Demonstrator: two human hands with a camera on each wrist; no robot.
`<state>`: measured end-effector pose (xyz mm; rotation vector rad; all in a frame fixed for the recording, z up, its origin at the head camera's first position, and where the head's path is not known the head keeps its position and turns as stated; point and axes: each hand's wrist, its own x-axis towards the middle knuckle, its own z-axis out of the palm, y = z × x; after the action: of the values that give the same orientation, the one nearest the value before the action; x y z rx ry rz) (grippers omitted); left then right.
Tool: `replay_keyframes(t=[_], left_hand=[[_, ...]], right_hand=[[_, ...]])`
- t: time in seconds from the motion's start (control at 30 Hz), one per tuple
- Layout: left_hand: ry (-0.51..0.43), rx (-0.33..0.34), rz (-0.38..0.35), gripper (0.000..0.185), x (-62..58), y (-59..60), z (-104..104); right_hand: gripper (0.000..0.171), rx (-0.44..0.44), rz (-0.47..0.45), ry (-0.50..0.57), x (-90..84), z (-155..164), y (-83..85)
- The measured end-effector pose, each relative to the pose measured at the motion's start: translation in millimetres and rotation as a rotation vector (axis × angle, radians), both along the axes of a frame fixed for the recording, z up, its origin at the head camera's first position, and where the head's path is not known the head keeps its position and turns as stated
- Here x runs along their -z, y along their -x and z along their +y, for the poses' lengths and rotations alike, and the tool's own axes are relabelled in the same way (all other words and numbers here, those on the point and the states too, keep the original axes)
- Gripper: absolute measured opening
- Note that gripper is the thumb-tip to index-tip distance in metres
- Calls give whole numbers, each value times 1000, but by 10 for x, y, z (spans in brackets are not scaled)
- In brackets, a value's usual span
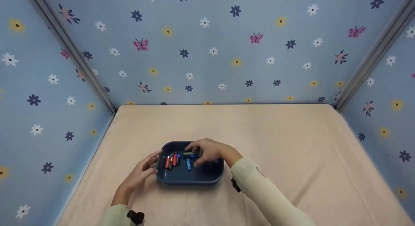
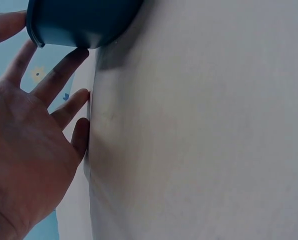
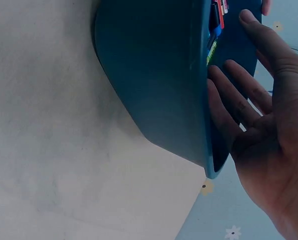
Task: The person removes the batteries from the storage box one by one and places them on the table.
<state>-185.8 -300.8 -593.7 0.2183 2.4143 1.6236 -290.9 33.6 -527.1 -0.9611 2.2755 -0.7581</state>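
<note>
A dark blue tray [image 1: 207, 177] sits on the beige table and holds several small batteries: red ones [image 1: 171, 161], a blue one [image 1: 188, 164] and a green one [image 1: 188, 153]. My left hand [image 1: 152, 161] is open at the tray's left side, a fingertip touching its outer wall; the left wrist view shows that hand [image 2: 59, 90] against the tray [image 2: 84, 22]. My right hand [image 1: 199, 154] reaches over the tray's far right part, relaxed fingers near the green battery, holding nothing. In the right wrist view that hand [image 3: 258, 95] hovers over the tray [image 3: 153, 85] and the batteries [image 3: 216, 20].
The beige cloth-covered table [image 1: 291, 148] is closed in by blue flowered walls [image 1: 207, 51] at the back and both sides. The tray lies near the front, left of centre.
</note>
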Motion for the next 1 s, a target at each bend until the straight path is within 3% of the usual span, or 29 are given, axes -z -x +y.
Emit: replay_keyframes(t=[0.4, 1.0], left_hand=[[-4, -2, 2, 75, -30, 9, -1], [5, -7, -16, 74, -10, -5, -5]], right_hand=[[60, 42, 88, -20, 147, -162, -73], [61, 115, 102, -74, 318, -298, -146]])
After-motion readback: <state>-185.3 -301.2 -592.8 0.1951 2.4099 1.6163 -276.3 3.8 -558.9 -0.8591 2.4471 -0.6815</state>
